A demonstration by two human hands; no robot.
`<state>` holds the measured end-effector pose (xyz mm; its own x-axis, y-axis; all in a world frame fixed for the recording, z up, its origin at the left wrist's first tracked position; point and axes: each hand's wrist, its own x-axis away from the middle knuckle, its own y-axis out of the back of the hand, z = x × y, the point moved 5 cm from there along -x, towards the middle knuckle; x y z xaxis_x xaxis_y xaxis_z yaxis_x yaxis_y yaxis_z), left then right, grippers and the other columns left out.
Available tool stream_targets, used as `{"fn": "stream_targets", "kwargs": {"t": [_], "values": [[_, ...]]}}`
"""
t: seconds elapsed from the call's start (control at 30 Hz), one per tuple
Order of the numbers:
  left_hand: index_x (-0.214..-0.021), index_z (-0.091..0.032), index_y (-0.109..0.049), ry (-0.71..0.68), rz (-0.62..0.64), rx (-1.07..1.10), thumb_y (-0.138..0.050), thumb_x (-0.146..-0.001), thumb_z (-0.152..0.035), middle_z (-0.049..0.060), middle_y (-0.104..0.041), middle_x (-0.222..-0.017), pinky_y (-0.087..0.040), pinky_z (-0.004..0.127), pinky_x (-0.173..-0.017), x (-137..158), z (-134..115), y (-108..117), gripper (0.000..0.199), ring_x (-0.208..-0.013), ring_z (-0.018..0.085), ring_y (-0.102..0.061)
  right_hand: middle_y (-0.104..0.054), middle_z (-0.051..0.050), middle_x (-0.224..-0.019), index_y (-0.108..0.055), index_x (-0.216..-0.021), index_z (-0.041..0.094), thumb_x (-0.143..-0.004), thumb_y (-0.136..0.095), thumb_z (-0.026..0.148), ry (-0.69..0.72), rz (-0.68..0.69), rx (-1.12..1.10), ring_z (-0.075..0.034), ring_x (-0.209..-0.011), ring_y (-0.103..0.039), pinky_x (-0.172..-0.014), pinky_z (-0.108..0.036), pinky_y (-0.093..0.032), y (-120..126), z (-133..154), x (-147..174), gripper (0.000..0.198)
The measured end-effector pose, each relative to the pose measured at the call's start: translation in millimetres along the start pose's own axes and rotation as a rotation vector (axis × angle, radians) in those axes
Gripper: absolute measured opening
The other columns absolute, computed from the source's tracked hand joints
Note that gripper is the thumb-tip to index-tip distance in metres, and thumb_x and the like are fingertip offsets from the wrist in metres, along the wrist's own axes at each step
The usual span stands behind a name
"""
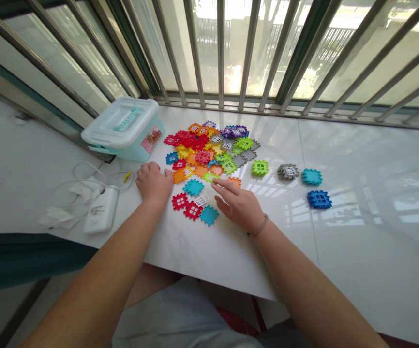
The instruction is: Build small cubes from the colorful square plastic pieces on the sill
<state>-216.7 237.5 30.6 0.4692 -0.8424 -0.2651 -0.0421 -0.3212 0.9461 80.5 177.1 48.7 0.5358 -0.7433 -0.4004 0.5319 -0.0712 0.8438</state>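
Observation:
My left hand (154,182) rests on the white ledge at the pile's left edge, next to an orange tile (179,176). Its fingers are curled under, and I see nothing in them. My right hand (241,203) is open over the front of the pile. Its outstretched fingertips are at a light green notched tile (210,177); whether they press on it I cannot tell. Between my hands lie a turquoise tile (193,187), red window tiles (192,210), a white window piece (202,200) and a blue-green tile (208,215). Behind them spreads the mixed pile of plastic tiles (197,141).
To the right stand small stacks: green (260,167), grey with a white window piece (288,172), turquoise (311,177) and blue (319,199). A lidded box (122,125) stands back left, near a white power bank (101,210) and cables. Metal bars (220,58) line the window.

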Motion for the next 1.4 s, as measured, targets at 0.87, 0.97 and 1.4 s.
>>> {"fn": "stream_targets", "kwargs": {"t": [0.87,0.97,1.4], "values": [[-0.122,-0.018,-0.064,-0.002,-0.001,-0.024,-0.054,-0.099,-0.038,0.023,-0.063,-0.136,-0.051,0.057,-0.107,0,0,-1,0.033,-0.130,0.043,-0.057,-0.071,-0.007,-0.135,-0.078,-0.126,0.028,-0.114,-0.052,0.041,-0.097,0.376,0.027,-0.016,-0.097,-0.073,-0.076,-0.026,-0.048,-9,5,-2,0.032],[-0.122,-0.018,-0.064,-0.004,-0.003,-0.033,-0.055,-0.098,-0.039,0.023,-0.064,-0.136,-0.051,0.056,-0.106,0,0,0,0.032,-0.129,0.042,-0.057,-0.071,-0.007,-0.135,-0.078,-0.124,0.028,-0.114,-0.052,0.040,-0.101,0.366,0.020,-0.016,-0.098,-0.073,-0.077,-0.026,-0.048,-10,3,-2,0.031],[-0.122,-0.018,-0.065,0.000,0.005,-0.030,-0.053,-0.099,-0.039,0.023,-0.064,-0.136,-0.051,0.056,-0.106,0,-1,2,0.033,-0.130,0.042,-0.057,-0.076,-0.006,-0.113,-0.075,-0.127,0.030,-0.113,-0.054,0.044,-0.173,0.415,0.037,-0.020,-0.098,-0.072,-0.073,-0.028,-0.045,-9,3,-2,0.030]]}}
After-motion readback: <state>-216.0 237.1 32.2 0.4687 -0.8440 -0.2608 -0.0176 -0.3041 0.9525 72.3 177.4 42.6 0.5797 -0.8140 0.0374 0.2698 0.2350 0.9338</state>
